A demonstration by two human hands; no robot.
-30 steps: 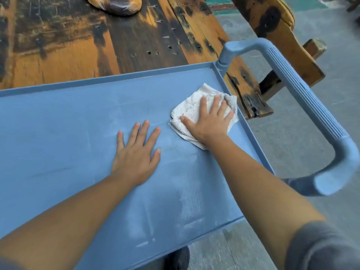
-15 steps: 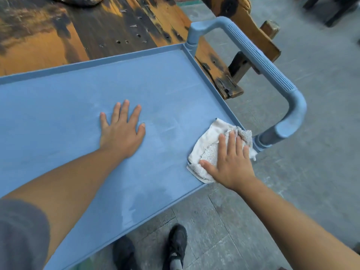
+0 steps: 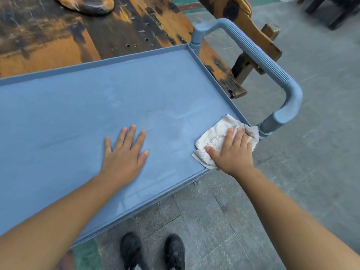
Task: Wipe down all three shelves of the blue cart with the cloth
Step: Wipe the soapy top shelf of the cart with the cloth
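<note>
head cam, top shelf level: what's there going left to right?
Left hand flat on the top shelf → cloth → right hand pressing on the cloth's right part → cart handle.
</note>
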